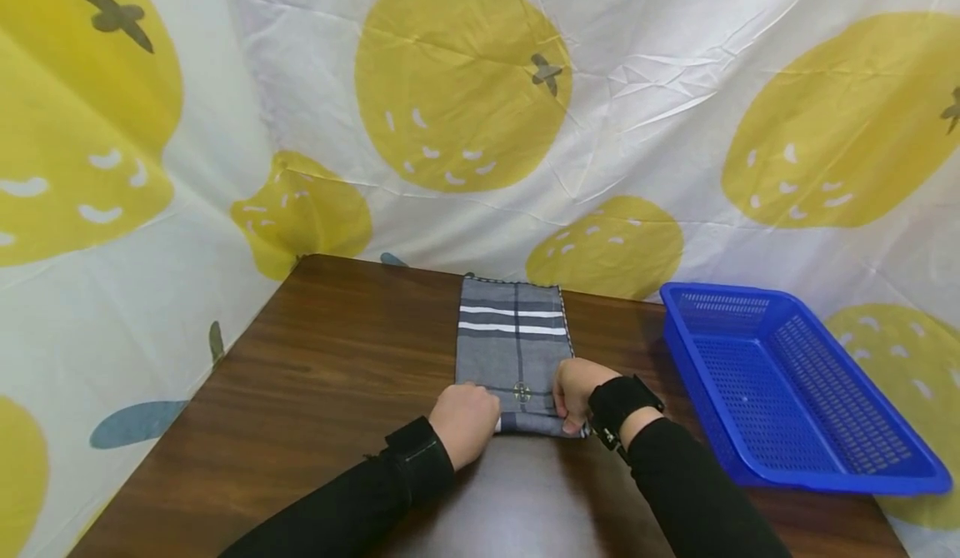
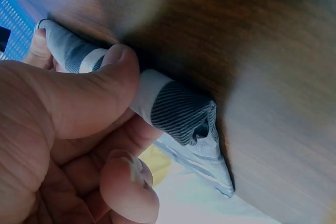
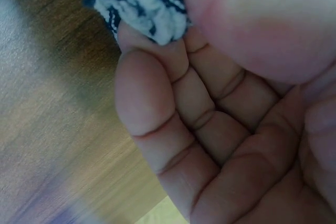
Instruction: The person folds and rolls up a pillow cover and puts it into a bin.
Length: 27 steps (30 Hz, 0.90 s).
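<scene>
A grey plaid cloth (image 1: 487, 362) with white and dark stripes lies lengthwise on the table, its near end rolled up. My left hand (image 1: 467, 425) pinches the left part of that roll (image 2: 173, 100); in the left wrist view the thumb presses on top and the layered end spirals open. At the roll's other end, my right hand (image 1: 581, 387) pinches the edge. The right wrist view has the cloth's black-and-white stitched edge (image 3: 136, 3) between thumb and fingers, the other fingers curled below it. The far part of the cloth lies flat.
To the right stands a blue plastic basket (image 1: 697, 375) with slotted walls, close to my right forearm. The brown wooden table (image 1: 337, 358) ends at a white curtain (image 1: 300, 58) with yellow fruit prints at the back and left.
</scene>
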Tool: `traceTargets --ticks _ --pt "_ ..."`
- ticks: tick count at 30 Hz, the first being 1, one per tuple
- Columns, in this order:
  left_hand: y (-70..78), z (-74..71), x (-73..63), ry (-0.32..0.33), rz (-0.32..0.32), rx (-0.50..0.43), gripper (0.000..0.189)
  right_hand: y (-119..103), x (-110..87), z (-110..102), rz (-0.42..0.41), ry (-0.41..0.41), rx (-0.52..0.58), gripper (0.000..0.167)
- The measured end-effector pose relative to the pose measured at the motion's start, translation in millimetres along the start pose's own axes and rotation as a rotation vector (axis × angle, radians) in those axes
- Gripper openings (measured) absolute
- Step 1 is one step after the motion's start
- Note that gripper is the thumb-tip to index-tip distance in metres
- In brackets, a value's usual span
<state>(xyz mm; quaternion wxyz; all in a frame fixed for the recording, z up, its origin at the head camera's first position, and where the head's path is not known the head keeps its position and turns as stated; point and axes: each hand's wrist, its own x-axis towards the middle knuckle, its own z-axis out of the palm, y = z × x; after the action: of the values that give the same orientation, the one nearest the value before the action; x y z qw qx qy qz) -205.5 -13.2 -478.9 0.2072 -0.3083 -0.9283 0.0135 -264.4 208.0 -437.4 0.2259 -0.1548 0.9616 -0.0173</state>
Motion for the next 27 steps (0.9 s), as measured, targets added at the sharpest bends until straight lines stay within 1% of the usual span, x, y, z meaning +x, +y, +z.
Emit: traceTargets --ticks 6,9,15,19,23,26,27 --pt "-7.6 8.4 6.4 -0.024 0.004 -0.005 0.018 2.8 3.2 3.7 0.010 0.000 0.012 0.034" --pt "-14.7 8.7 13.4 -0.083 0.018 -0.021 0.019 3.2 3.6 3.7 0.014 0.006 0.018 0.035" --pt "-31.2 9.7 32.7 -0.289 0.028 -0.107 0.031 3.5 0.7 3.2 -0.001 0.035 0.003 0.035" --pt "-35.4 7.9 45.8 -0.426 0.026 -0.137 0.035 3.6 -1.2 2.8 -0.005 0.041 0.002 0.034" --pt "-34.3 -4.2 57.5 -0.562 -0.012 -0.145 0.032 5.1 -1.3 3.1 0.000 0.049 0.019 0.033" --pt "-33.6 -12.2 66.5 -0.681 -0.033 -0.135 0.028 7.1 -1.2 4.8 0.001 0.069 0.030 0.033" --pt "-33.5 -14.3 69.5 -0.716 -0.028 -0.117 0.027 7.8 -1.3 5.8 0.001 0.076 0.038 0.033"
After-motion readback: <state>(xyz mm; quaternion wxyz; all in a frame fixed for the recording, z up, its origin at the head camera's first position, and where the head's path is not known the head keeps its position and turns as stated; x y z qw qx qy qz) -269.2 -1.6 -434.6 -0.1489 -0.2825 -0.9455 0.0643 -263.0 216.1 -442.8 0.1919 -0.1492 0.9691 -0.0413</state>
